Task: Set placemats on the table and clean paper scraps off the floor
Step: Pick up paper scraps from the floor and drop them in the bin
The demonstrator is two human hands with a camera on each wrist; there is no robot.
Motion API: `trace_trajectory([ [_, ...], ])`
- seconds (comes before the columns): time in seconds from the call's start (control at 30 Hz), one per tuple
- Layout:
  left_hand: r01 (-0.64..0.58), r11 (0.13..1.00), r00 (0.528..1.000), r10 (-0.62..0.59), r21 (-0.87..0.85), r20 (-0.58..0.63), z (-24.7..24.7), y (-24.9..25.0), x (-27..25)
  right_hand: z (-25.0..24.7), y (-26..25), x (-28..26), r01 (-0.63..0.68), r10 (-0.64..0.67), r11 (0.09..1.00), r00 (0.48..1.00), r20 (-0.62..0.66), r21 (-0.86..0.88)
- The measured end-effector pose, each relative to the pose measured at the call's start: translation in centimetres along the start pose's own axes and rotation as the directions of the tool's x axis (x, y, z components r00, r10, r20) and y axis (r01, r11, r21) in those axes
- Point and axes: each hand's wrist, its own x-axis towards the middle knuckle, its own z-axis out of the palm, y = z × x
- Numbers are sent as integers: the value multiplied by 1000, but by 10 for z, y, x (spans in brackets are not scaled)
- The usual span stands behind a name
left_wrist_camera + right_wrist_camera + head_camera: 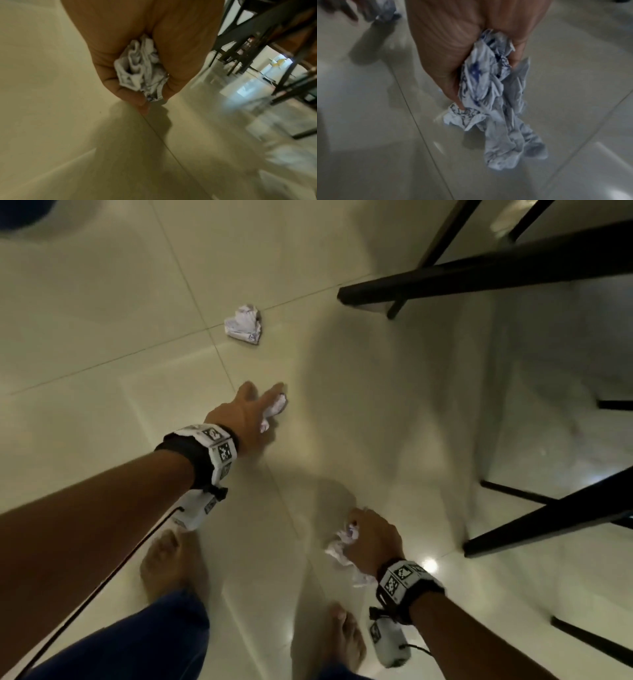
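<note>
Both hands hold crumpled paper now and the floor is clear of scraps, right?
Not quite. Both the left hand and right hand hold crumpled paper, but one crumpled scrap lies on the floor ahead of the left hand, as the head view shows.

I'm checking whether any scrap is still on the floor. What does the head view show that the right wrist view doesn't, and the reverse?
Only the head view shows a crumpled paper scrap lying loose on the tiled floor, ahead of both hands, plus black furniture legs and two bare feet. Only the right wrist view shows the right hand's bundle up close: crumpled white paper with blue print, trailing below the fingers. Both show the right hand gripping that bundle and the left hand holding its own small wad.
</note>
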Motion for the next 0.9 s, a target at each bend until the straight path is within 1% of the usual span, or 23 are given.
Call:
trace_trajectory([
  [0.07, -65, 992, 997, 70, 108, -43, 2, -3, 6, -26, -23, 14, 62, -55, 995, 995, -77, 81],
  [0.13, -70, 983, 994, 83, 171, -72, 1, -11, 3, -59, -56, 26, 164, -141, 974, 979, -145, 156],
  [0.23, -34, 986, 998, 42, 162, -46, 3, -37, -15, -110, -106, 44, 293, -238, 925, 942, -235, 242],
  [0.3, -11, 991, 998, 20, 135, -66, 3, -56, -33, -137, -125, 54, 300, -231, 908, 941, -249, 292],
  [0.37, 12, 992, 997, -2, 128, -78, 4, -67, -51, -150, -125, 55, 241, -170, 896, 962, -212, 374],
  [0.43, 71, 987, 995, -59, 146, -83, 4, -72, -67, -150, -115, 49, 175, -116, 899, 979, -168, 401],
  [0.5, 95, 983, 993, -83, 157, -81, 6, -68, -80, -136, -93, 33, 84, -50, 923, 994, -99, 376],
  [0.57, 95, 983, 991, -78, 160, -108, 8, -59, -90, -114, -66, 13, -12, 27, 945, 999, -42, 326],
  [0.63, 71, 987, 991, -53, 147, -124, 11, -43, -98, -86, -35, -11, -130, 138, 941, 990, -2, 313],
  [0.7, 50, 988, 989, -28, 147, -148, 13, -29, -101, -62, -15, -34, -189, 188, 913, 981, 38, 362],
  [0.73, 42, 990, 988, -21, 132, -154, 14, -21, -105, -52, -5, -45, -205, 204, 891, 978, 45, 404],
  [0.8, 43, 995, 987, -29, 88, -160, 16, -5, -115, -45, 6, -65, -199, 224, 847, 975, 10, 492],
  [0.9, 40, 998, 983, -31, 48, -178, 16, 18, -134, -54, 11, -85, -152, 234, 784, 971, -59, 601],
])
